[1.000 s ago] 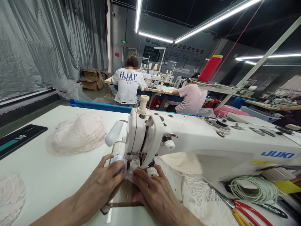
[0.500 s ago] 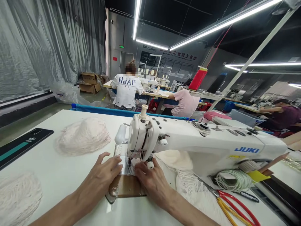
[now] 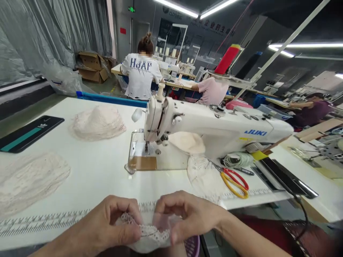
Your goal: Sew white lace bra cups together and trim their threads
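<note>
A small white lace-edged piece of fabric (image 3: 151, 235) hangs between my two hands at the table's front edge. My left hand (image 3: 115, 223) pinches its left end between thumb and fingers. On the other end, my right hand (image 3: 184, 217) is closed with thumb and fingers around the cloth. Beyond them stands the white JUKI sewing machine (image 3: 214, 121), its presser foot (image 3: 146, 147) over a bare metal plate. Cream lace cloth (image 3: 206, 175) lies right of the machine's bed, with red and yellow-handled scissors (image 3: 234, 182) beside it.
Two heaps of pale fabric pieces, one farther back (image 3: 98, 123) and one nearer (image 3: 32, 182), lie on the left. A dark case with a green stripe (image 3: 32, 134) rests beyond. Printed ruler marks (image 3: 48, 221) run along the front edge. Coworkers (image 3: 140, 75) sit ahead.
Both hands have come back from the needle area to the table's front edge, now holding the lace-edged piece between them. The view has tilted downward.
</note>
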Motion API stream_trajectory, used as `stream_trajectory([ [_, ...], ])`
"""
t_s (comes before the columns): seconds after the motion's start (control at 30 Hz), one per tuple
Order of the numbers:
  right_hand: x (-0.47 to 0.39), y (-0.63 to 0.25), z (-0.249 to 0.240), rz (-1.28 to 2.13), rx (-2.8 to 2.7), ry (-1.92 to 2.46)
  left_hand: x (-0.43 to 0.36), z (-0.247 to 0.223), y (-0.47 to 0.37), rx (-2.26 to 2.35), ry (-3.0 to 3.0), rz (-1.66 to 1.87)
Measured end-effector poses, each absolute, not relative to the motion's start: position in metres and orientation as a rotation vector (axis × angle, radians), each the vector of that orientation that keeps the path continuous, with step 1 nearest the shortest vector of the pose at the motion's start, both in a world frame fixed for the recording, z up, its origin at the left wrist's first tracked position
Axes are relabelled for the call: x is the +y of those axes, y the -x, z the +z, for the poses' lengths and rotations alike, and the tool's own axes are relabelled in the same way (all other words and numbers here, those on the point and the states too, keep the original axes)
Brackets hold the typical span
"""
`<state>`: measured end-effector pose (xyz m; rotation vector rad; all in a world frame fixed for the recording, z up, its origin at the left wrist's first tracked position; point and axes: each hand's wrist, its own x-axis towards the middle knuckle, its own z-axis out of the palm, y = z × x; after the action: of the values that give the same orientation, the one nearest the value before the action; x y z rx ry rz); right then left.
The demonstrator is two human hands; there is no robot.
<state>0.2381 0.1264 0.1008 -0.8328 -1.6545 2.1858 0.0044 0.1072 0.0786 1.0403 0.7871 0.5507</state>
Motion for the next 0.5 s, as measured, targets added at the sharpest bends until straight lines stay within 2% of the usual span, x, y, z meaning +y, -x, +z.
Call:
stream_trajectory([
  [0.17, 0.096, -0.227, 0.084, 2.229, -1.646, 0.899, 0.07, 0.072, -0.005, 0.966, -0.841, 0.443],
  [0.37, 0.065, -0.231, 0.062, 2.359, -1.526, 0.941, 0.04, 0.047, -0.008, 0.971, -0.708, 0.455],
  [0.5, 0.051, -0.235, 0.048, 2.294, -1.501, 0.972, 0.024, 0.028, -0.01, 0.926, -0.704, 0.493],
])
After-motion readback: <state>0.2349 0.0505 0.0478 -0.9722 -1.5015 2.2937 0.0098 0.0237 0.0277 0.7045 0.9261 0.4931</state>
